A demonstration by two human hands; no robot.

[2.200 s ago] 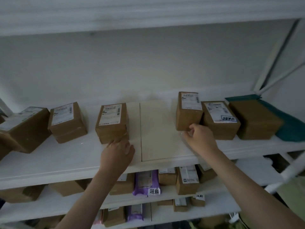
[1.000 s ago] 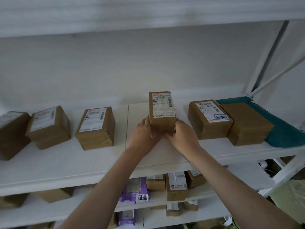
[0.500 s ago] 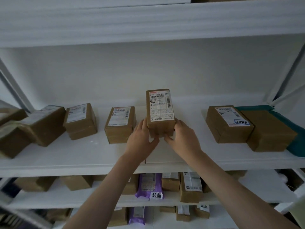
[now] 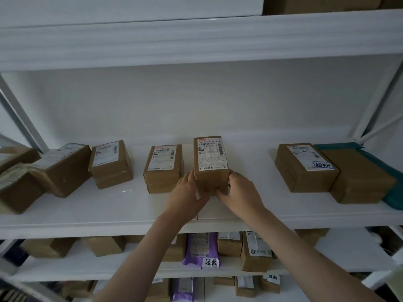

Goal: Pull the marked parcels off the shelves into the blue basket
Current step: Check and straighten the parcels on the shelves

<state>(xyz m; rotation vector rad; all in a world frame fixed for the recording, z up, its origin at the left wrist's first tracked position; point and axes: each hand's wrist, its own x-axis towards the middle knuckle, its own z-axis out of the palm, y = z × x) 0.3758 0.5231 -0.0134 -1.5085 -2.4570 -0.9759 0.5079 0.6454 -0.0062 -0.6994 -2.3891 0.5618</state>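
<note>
The person holds one tall brown parcel point(image 4: 210, 164) between both hands above the front half of the white shelf point(image 4: 109, 205). The left hand point(image 4: 188, 196) wraps the parcel's lower left corner, fingers curled against the near face and thumb along the left side. The right hand point(image 4: 241, 192) mirrors it on the lower right corner, fingers curled under the near edge. Whether the parcel's base touches the shelf or is slightly raised cannot be told.

The parcel's top face carries a white shipping label with barcodes. No handwritten mark shows on it.

Just left of the left-hand fingers, almost touching them, stands a squat labelled box point(image 4: 163, 168). Further left sit another labelled box point(image 4: 110, 164) and a group of tilted boxes point(image 4: 58, 168). Well to the right of the right-hand fingers lies a box with a handwritten sticker point(image 4: 305, 167), touching a plain brown box point(image 4: 359, 177) that rests on a teal mailer point(image 4: 390, 182).

Below the forearms, on the next shelf down, a purple mailer with a handwritten tag point(image 4: 201, 249) lies among more brown parcels. The blue basket is not in view.
</note>
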